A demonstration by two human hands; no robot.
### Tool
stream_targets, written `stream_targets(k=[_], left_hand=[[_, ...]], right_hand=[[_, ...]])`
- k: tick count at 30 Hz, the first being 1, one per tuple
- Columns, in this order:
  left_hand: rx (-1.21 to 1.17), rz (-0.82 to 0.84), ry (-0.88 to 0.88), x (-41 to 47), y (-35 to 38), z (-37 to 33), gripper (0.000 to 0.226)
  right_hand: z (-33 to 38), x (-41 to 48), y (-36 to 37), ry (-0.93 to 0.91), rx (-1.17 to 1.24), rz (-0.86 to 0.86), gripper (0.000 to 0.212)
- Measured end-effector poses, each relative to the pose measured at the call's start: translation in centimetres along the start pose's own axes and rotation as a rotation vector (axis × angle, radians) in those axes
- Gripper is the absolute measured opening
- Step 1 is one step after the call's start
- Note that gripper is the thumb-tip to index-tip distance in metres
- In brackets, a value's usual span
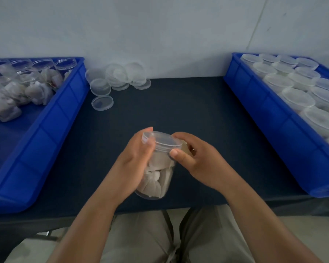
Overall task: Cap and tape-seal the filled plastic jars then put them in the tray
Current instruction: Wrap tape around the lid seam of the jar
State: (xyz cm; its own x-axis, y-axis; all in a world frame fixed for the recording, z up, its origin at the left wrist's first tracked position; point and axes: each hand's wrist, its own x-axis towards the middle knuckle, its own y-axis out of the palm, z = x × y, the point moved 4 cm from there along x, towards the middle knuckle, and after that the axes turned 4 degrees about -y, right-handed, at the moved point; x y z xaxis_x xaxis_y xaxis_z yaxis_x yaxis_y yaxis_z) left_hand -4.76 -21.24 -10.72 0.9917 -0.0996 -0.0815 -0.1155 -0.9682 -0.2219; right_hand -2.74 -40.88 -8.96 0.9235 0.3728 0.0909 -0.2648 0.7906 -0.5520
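A clear plastic jar filled with white sachets is held above the near edge of the dark table, tilted with its top away from me. My left hand grips the jar's left side. A clear lid sits on the jar's mouth. My right hand pinches the lid's right rim between thumb and fingers. The blue tray on the right holds several capped jars.
A blue tray on the left holds open filled jars and loose white sachets. A heap of spare clear lids lies at the back of the table against the wall. My lap is below the table edge.
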Motion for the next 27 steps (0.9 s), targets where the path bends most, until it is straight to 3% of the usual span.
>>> stream_targets(k=[5, 10, 12, 16, 27], left_hand=[[0.056, -0.119, 0.025, 0.1, 0.4, -0.5, 0.081], [-0.095, -0.114, -0.062, 0.4, -0.8, -0.2, 0.087], [-0.108, -0.12, -0.1, 0.4, -1.1, 0.0, 0.087], [-0.198, -0.053, -0.143, 0.0, -1.0, 0.4, 0.076], [-0.406, 0.145, -0.192, -0.4, -0.7, 1.5, 0.08]], right_hand=[[0.2, -0.7, 0.8, 0.023, 0.007, 0.013, 0.072], [-0.1, -0.9, -0.6, 0.07, -0.062, 0.245, 0.077], [-0.3, -0.9, -1.4, 0.064, -0.134, 0.234, 0.065], [-0.2, -0.9, -2.1, 0.011, -0.212, 0.224, 0.037], [-0.7, 0.2, -2.4, 0.067, -0.075, 0.394, 0.053]])
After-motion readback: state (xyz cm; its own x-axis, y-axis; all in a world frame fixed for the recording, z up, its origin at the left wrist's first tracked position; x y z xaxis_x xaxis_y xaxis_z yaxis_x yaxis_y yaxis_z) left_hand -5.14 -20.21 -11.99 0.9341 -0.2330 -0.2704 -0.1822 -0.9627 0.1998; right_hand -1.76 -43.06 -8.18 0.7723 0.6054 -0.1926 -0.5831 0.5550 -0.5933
